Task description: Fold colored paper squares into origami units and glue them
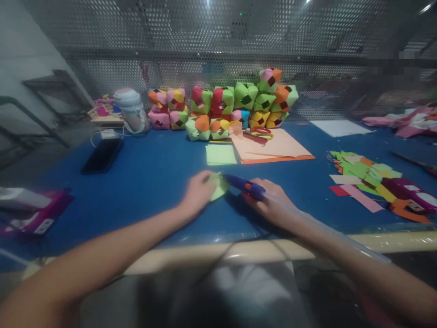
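My left hand (pixel 199 190) is closed on a small light green paper piece (pixel 219 187) above the blue table. In my right hand (pixel 271 200) is a blue glue gun (pixel 244 184), its nozzle reaching the paper. A long clear glue stick (pixel 327 228) sticks out of the gun's back and runs along my right forearm. Just beyond my hands lies a stack of light green paper squares (pixel 221 155). Beside it are peach and orange paper sheets (pixel 273 148), with red- and yellow-handled scissors (pixel 261 135) on top.
Colourful folded paper balls (pixel 223 101) stand stacked along the back. To the left are a black phone (pixel 103 156), a pale flask (pixel 131 109) and a purple box (pixel 41 214). Paper scraps (pixel 365 175) and another purple box (pixel 409 193) lie right. A cable (pixel 235 243) crosses the front edge.
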Available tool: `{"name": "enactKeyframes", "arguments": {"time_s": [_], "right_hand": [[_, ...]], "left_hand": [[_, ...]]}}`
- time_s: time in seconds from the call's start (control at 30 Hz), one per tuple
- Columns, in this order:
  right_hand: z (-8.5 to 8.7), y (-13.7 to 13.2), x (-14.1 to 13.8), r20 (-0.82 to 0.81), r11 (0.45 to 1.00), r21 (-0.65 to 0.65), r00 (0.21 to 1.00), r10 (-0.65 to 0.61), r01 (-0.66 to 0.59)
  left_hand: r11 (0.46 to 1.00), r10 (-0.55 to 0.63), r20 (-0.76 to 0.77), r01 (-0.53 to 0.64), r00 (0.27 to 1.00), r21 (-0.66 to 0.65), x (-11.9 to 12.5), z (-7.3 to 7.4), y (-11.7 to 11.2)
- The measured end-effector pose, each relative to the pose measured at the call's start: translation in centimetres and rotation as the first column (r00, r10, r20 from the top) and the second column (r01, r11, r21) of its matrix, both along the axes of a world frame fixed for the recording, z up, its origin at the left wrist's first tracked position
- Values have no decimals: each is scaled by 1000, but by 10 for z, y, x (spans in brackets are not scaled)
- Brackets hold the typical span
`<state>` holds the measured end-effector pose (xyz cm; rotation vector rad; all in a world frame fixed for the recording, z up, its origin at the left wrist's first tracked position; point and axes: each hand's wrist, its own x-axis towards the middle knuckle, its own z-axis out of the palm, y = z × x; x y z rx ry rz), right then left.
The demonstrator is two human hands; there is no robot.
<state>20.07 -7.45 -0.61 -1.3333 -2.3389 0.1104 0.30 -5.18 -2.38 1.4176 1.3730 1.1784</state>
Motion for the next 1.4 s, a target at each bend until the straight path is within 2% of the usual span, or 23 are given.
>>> {"name": "enactKeyframes", "arguments": {"time_s": [0.17,0.43,0.73,1.1,1.2,1.4], "right_hand": [[2,-1,-1,17,999,2,999,34,-34],[1,-2,3,44,999,31,999,12,-14],[3,-2,0,37,1000,20,999,4,-4],[2,-3,2,40,1000,18,999,-9,9],[0,-2,3,-6,1000,-7,1000,-17,17],[0,5,5,-283,991,-117,954,-98,67]], "left_hand": [[1000,-4,-27,5,1000,30,0,-1,1],[1000,23,-8,-23,1000,21,1,1,-2],[999,-36,-33,37,999,39,0,-1,0],[999,-23,-17,24,1000,31,0,0,-1],[1000,0,2,0,1000,14,1,1,-2],[998,55,93,-54,994,-14,1,5,-4]]}}
